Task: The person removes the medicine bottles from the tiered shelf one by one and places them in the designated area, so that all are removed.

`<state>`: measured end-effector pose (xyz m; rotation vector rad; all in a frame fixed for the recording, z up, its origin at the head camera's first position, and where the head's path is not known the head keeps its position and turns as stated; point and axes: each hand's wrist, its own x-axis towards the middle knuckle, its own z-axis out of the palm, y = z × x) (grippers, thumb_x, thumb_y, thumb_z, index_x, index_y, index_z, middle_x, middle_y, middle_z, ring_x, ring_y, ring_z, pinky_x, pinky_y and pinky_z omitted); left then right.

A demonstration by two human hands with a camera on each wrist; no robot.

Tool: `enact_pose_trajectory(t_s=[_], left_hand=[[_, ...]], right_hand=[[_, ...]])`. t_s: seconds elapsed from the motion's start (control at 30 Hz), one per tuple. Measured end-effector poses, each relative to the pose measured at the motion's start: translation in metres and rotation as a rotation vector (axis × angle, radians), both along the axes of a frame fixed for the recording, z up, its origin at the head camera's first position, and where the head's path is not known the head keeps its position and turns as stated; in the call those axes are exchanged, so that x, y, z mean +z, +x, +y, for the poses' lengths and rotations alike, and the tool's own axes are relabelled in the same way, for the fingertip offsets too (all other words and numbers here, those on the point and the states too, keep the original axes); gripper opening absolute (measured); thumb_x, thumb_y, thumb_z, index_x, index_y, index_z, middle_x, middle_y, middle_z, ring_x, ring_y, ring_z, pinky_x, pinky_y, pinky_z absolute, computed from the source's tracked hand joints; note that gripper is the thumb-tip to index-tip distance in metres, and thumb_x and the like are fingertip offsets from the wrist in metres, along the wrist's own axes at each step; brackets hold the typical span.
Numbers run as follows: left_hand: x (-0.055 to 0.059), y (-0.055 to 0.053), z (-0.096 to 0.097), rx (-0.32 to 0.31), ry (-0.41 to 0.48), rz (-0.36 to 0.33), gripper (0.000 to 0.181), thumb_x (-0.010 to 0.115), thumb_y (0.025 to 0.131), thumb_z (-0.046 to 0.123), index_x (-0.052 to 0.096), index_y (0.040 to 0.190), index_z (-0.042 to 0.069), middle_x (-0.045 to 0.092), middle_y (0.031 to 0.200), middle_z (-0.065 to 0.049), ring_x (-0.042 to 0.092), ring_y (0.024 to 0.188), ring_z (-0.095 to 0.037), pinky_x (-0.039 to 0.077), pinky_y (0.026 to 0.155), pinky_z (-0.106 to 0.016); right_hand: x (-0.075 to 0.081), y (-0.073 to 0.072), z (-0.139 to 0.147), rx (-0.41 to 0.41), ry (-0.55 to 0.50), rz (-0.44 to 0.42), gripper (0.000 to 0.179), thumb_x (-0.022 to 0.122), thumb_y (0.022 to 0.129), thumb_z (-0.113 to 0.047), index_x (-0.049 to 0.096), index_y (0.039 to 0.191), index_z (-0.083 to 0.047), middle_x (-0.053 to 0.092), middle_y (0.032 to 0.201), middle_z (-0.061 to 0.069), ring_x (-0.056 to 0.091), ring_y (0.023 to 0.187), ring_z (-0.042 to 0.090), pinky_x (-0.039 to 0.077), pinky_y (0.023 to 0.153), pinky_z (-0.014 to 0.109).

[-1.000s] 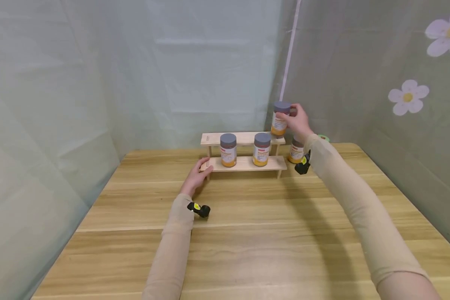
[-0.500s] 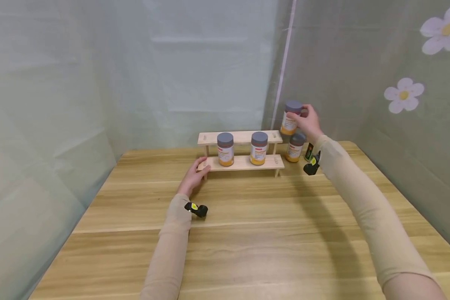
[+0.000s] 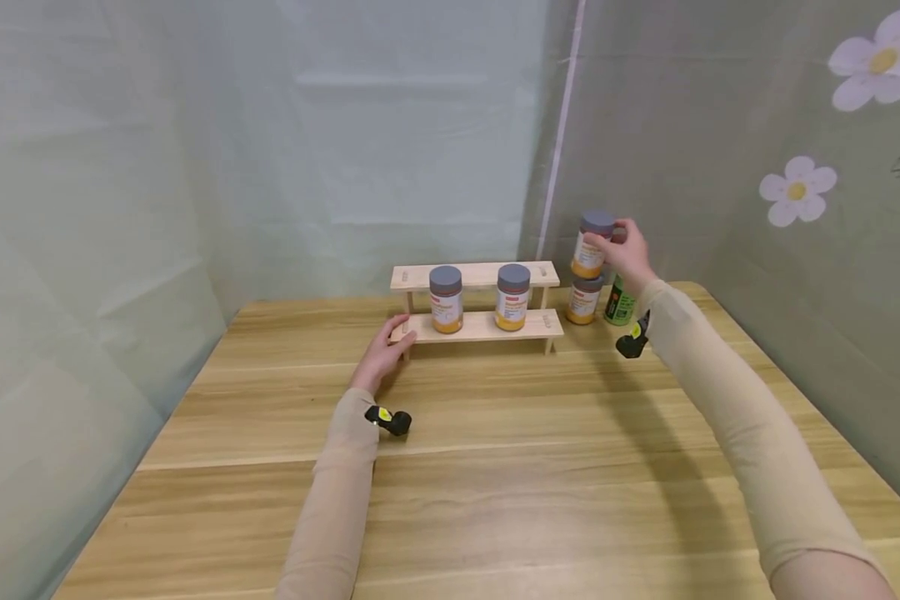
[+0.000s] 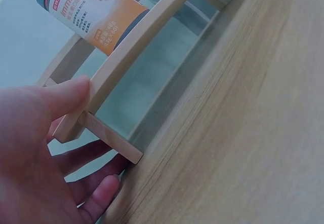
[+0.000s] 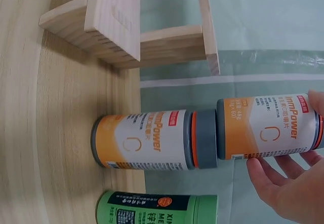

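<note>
Carried the held jar (image 3: 587,261) rightward from the upper right end of the rack (image 3: 480,273) over the last second, then lowered it to a spot just right of the rack, right of centre in the head view. Holding it upright there in the right grip (image 3: 632,254), with thumb on one side and fingers bent round the other. Meeting, base to lid, with the lower jar (image 3: 583,306), at the centre of the right wrist view.

Kept the left grip (image 3: 378,354) on the rack's left end, pinching the lower shelf (image 3: 480,327) with thumb on top and fingers underneath. On that shelf, mid-frame in the head view, can see a left jar (image 3: 446,307) and a right jar (image 3: 512,307), upright and apart, with grey lids and white-and-orange labels. Beside the lower jar, can see a green can (image 3: 619,306), cut off at the bottom edge of the right wrist view. Below all this, find the table (image 3: 457,467); behind, a pale curtain (image 3: 420,150).
</note>
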<state>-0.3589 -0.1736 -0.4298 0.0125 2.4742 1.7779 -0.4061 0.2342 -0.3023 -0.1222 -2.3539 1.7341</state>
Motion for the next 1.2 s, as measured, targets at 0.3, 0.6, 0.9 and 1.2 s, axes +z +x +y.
enact_pose_trajectory(t_s=[0.3,0.6,0.9,1.2], left_hand=[[-0.002,-0.003,0.002,-0.007,-0.016,-0.012,0.054,0.054,0.099,0.036,0.036,0.149,0.025,0.017,0.164,-0.008,0.013,0.152,-0.03,0.01,0.123,-0.05],[0.002,-0.004,0.0,-0.014,-0.025,0.003,0.055,0.055,0.098,0.037,0.036,0.149,0.024,0.017,0.164,-0.008,0.013,0.151,-0.03,0.01,0.123,-0.05],[0.004,-0.003,-0.001,-0.018,-0.033,-0.006,0.056,0.054,0.099,0.036,0.034,0.15,0.024,0.015,0.164,-0.009,0.012,0.152,-0.031,0.009,0.123,-0.05],[0.005,-0.003,-0.001,-0.017,-0.023,-0.012,0.056,0.054,0.099,0.037,0.034,0.15,0.024,0.015,0.164,-0.008,0.012,0.152,-0.031,0.009,0.123,-0.051]], right_hand=[[0.0,0.004,0.014,-0.033,0.012,-0.024,0.073,0.064,0.091,-0.042,0.028,0.146,-0.01,0.039,0.147,0.019,0.045,0.128,0.028,0.044,0.108,0.044],[0.008,0.008,0.021,-0.046,0.089,-0.037,0.074,0.062,0.09,-0.046,0.028,0.146,-0.011,0.04,0.147,0.019,0.048,0.12,0.026,0.045,0.103,0.044],[0.01,0.013,0.031,-0.058,0.082,-0.012,0.073,0.063,0.09,-0.046,0.029,0.146,-0.013,0.041,0.143,0.017,0.048,0.119,0.024,0.044,0.104,0.046],[0.009,0.014,0.042,-0.064,0.086,-0.01,0.073,0.063,0.09,-0.045,0.03,0.146,-0.012,0.042,0.139,0.014,0.047,0.121,0.022,0.043,0.108,0.045]])
